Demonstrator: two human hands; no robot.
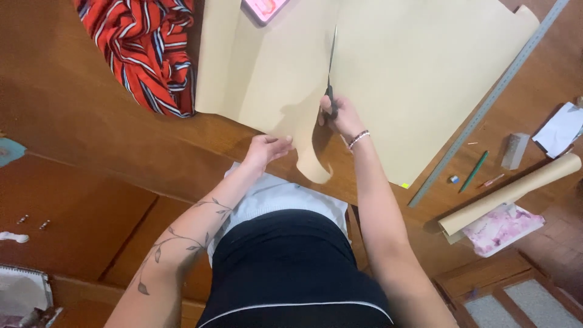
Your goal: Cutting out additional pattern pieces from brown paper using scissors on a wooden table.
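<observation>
Right hand (341, 115) fingers wrapped round scissors (331, 67), blades in the cut | left hand (265, 149) fingers pinching the paper (419, 73) edge | paper flat on table (79, 121), ruler (486, 103) alongside

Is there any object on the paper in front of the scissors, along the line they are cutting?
Nothing visible blocks the scissors held by the right hand. The tan paper ahead of the blades is bare. A pink device lies on the paper's far edge, left of the cut. The left hand holds the near edge.

Warm, dim indoor light, soft shadows under the arms on the brown wooden tabletop (91, 121), slight overall blur, edges bent.
</observation>
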